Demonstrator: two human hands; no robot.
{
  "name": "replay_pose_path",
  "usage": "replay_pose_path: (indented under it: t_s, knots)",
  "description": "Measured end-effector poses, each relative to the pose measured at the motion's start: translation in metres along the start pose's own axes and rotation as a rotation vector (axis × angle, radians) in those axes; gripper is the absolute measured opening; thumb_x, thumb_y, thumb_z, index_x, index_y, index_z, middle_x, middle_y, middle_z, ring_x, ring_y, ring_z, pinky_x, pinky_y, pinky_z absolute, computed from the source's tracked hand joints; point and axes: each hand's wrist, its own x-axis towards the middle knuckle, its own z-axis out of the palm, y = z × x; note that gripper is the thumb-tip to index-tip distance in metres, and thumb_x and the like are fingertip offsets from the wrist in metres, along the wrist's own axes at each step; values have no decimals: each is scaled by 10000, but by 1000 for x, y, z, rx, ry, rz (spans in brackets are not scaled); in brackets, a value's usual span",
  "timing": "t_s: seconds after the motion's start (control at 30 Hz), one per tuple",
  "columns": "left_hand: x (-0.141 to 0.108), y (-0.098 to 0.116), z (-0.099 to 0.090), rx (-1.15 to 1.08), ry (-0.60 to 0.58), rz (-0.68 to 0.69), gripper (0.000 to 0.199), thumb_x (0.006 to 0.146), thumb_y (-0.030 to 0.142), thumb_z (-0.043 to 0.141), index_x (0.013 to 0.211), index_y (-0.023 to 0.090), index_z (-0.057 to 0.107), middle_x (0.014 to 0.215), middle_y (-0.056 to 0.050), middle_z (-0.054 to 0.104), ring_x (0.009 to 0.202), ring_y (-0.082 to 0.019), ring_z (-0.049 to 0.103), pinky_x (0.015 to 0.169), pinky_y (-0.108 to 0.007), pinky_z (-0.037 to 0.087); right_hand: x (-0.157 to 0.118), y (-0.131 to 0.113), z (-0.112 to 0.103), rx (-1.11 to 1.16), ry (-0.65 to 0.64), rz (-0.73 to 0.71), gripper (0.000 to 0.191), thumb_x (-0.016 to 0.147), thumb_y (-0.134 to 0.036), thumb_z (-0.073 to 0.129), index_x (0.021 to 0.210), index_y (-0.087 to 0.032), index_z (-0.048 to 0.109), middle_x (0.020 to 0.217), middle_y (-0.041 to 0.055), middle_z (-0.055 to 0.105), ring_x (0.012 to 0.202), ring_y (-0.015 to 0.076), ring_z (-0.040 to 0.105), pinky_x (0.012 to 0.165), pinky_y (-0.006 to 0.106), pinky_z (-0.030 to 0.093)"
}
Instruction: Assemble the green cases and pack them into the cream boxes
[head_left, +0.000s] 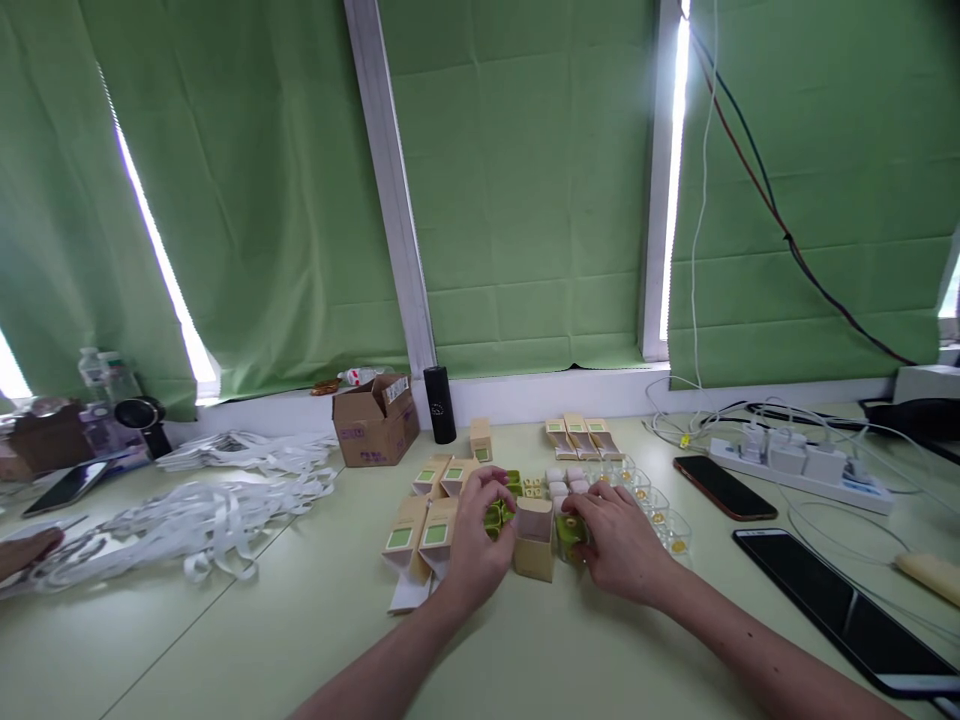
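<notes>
My left hand [478, 538] rests on the table with its fingers curled around a small green piece [495, 517]. My right hand [616, 545] grips another small green and clear piece [570, 532]. Between the two hands stands a small tan carton [534, 540] with its top flap open. Left of my left hand lie several tan cartons with green labels [420, 532]. Behind the hands sit small white caps [564, 480] and a row of clear little cups [655, 505].
A brown cardboard box [376, 420] and a black cylinder [439, 404] stand near the window sill. White straps [202, 510] pile at the left, where another person's hand [26, 550] shows. Two phones [724, 487] [847, 607] and a power strip [799, 465] lie at the right.
</notes>
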Motion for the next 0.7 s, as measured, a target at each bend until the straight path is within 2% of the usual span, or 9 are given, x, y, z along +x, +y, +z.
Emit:
replay_pose_path:
  t_s: [0.1,0.23,0.33,0.47,0.57,0.7]
  knots:
    - [0,-6,0,16,-4,-38,246,762,52,562,751,236,724,1281,-90,671,1253,-311,627,1073,-521,509,0,0,1,-5,-2,5,373,723,-141,717,1084,-220,666,1079,82,756,1099,320,584,880,410,363]
    - [-1,-12,3,91,-57,-91,365,794,57,552,864,284,829,1339,-57,716,1271,-321,645,1111,-576,488,-1,1,1,-9,-6,2,362,728,-143,717,1079,-218,664,1070,82,755,1097,319,587,887,413,364]
    - [-1,-13,5,122,-92,-72,353,810,76,567,885,293,836,1263,-46,769,1227,-317,678,1110,-578,493,-1,1,1,-13,1,-4,373,725,-144,719,1086,-217,661,1074,81,755,1097,320,588,886,413,365]
    - [-2,-13,8,110,-43,-56,265,866,169,611,1014,261,811,1107,-70,812,1114,-302,725,1039,-524,554,-1,0,1,-21,2,0,384,727,-142,716,1098,-222,658,1070,84,759,1094,320,591,891,413,365]
    - [-1,-13,10,99,-22,-81,212,926,258,609,1034,238,789,1095,-86,810,1074,-294,734,1006,-498,570,0,0,0,-18,4,4,386,730,-145,714,1105,-217,661,1068,85,760,1089,317,597,904,418,366]
    - [-2,-15,12,74,-30,-134,223,932,288,618,1072,224,779,1134,-100,801,1096,-301,726,1018,-507,564,0,0,0,-15,2,10,384,734,-144,714,1107,-217,660,1076,82,762,1094,317,602,914,420,368]
